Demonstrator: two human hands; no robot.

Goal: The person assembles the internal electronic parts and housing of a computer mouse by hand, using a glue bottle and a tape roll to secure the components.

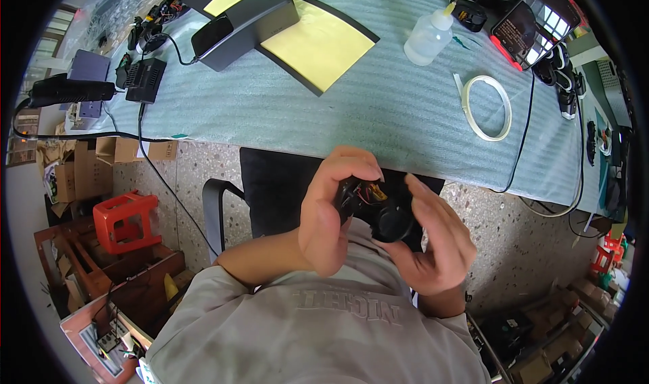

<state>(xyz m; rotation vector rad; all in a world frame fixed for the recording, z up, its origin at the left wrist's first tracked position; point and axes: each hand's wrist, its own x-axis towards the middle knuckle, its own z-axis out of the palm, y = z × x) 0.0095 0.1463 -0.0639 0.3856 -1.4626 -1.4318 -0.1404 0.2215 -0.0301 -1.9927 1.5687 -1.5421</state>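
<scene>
Close in front of my chest, a small black device [365, 209] with its inside laid bare is held between both hands. Thin reddish wires and a yellowish part show in its opening, and a round black piece sits at its lower right. My left hand [331, 208] grips its left side, with the thumb and fingers curled round the shell. On the other side, my right hand [438, 238] has its fingers bent along the edge and the thumb beneath. The palms and fingers hide much of the casing, so its exact kind is unclear.
A table with pale green foam sheeting [324, 113] spans ahead. On it are a grey-black machine [247, 26], a yellow sheet [321, 42], a squeeze bottle [430, 38], a coil of white strip [487, 108] and a black-handled tool [71, 90]. A red stool [127, 222] stands left.
</scene>
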